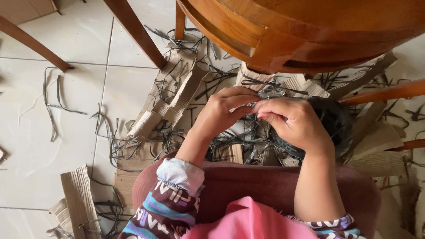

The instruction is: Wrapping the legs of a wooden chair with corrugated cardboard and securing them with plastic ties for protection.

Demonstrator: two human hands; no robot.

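Your left hand (226, 110) and right hand (294, 124) are pinched together on a thin grey strip (268, 94), fingertips closed on it from both sides, just near of the wooden stool (305, 35). Looks like you're mid-way through working that strip into the dark round coil (334, 121) sitting under your right hand, so I'd say it's the bending or tucking step. The next move probably wants a firm pinch and a steady pull. Out to the left, loose strips (55, 99) and corrugated cardboard pieces (170, 104) litter the tiled floor (75, 40).
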